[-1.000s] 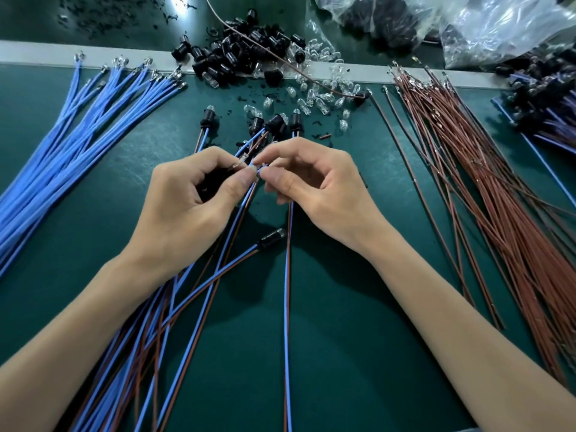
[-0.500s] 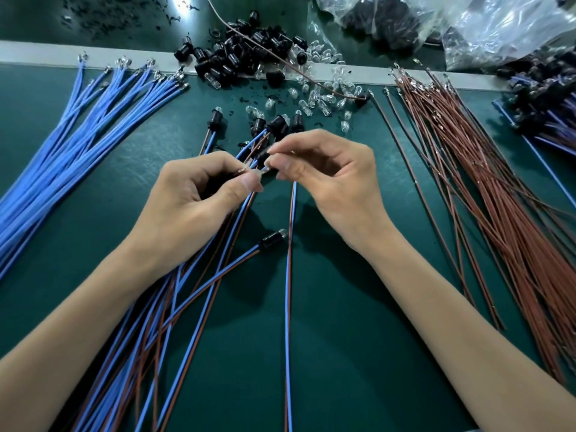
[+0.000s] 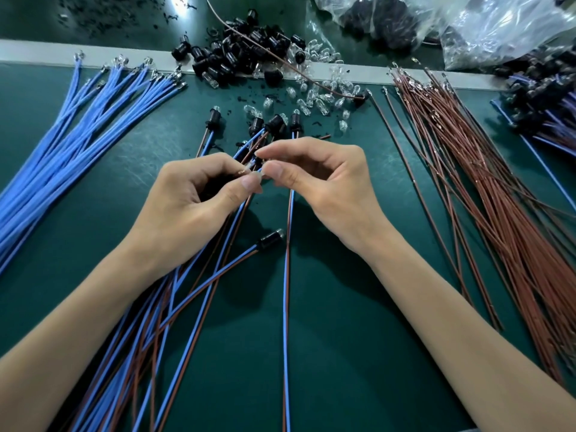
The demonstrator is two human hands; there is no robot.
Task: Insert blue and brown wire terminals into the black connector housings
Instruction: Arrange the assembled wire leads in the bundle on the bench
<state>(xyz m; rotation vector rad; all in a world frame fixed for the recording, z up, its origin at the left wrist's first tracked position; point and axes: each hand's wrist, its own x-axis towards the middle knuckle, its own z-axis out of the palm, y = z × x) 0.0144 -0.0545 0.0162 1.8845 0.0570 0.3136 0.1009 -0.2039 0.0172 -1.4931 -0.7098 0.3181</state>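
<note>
My left hand point(image 3: 193, 210) curls round a black connector housing point(image 3: 215, 187), which is mostly hidden in the fingers. Blue and brown wires point(image 3: 218, 244) trail from under that hand toward me. My right hand point(image 3: 321, 185) meets the left fingertips, with its thumb and forefinger pinching a small clear piece point(image 3: 257, 166) at the housing's mouth. What the piece is cannot be told. Loose blue wires point(image 3: 78, 135) fan out at the left. Loose brown wires point(image 3: 473, 188) lie at the right.
Black housings point(image 3: 243, 60) are piled at the back, with clear bulbs point(image 3: 314, 98) scattered beside them. Wired housings lie behind and below my hands point(image 3: 271, 240). Plastic bags point(image 3: 486, 29) sit at the back right, above another heap of wired parts point(image 3: 545, 98).
My right hand lifted a little up and right from the left fingertips, then came back close to them. My left hand has kept its hold and barely moved.
</note>
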